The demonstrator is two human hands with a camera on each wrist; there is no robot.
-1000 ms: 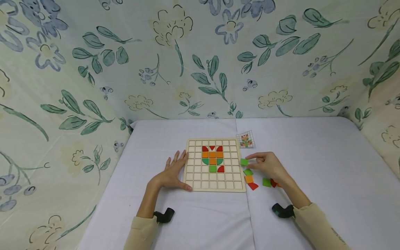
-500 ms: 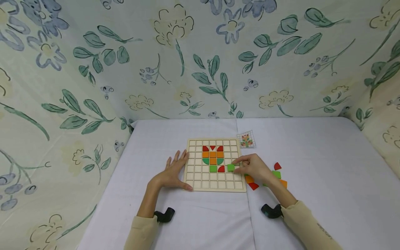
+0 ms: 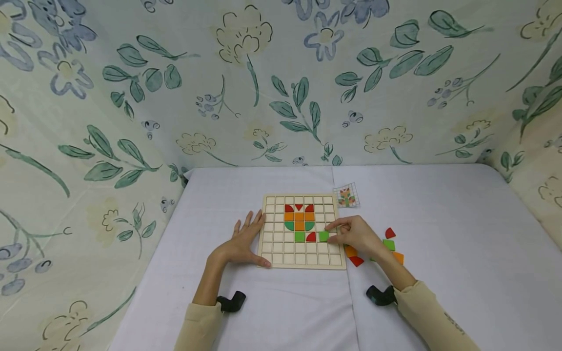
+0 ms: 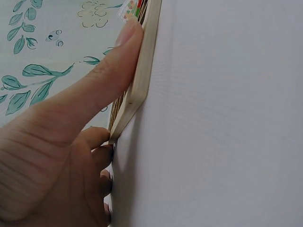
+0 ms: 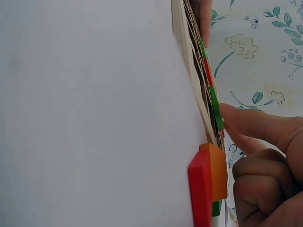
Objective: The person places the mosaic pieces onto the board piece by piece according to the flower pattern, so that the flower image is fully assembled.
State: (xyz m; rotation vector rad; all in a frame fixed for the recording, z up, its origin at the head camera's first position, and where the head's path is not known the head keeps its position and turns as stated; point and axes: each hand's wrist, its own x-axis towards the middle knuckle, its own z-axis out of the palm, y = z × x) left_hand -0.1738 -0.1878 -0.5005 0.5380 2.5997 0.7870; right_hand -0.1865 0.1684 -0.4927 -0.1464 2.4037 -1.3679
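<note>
A wooden grid board (image 3: 281,260) lies on the white table, with red, orange and green tiles set in its cells. My left hand (image 3: 237,245) rests at its left side, fingers spread along the edge and thumb on the near left corner; the left wrist view shows the thumb (image 4: 102,75) straight along the frame. Over the board's right part, my right hand (image 3: 357,236) pinches a green square tile (image 3: 323,236) between thumb and index finger. This tile is just right of a red quarter-round tile (image 3: 311,237). In the right wrist view the thumb touches the green tile (image 5: 217,113).
Right of the board lie an orange tile (image 3: 350,251) and a red tile (image 3: 356,262). Farther right are another red tile (image 3: 390,233), a green tile (image 3: 389,244) and an orange tile (image 3: 398,257), partly behind the right forearm. A pattern card (image 3: 346,196) lies by the far right corner.
My right hand has picked up the green square tile from beside the board and carried it left onto the grid, where it now sits lower and straighter. The left hand stays in place.
</note>
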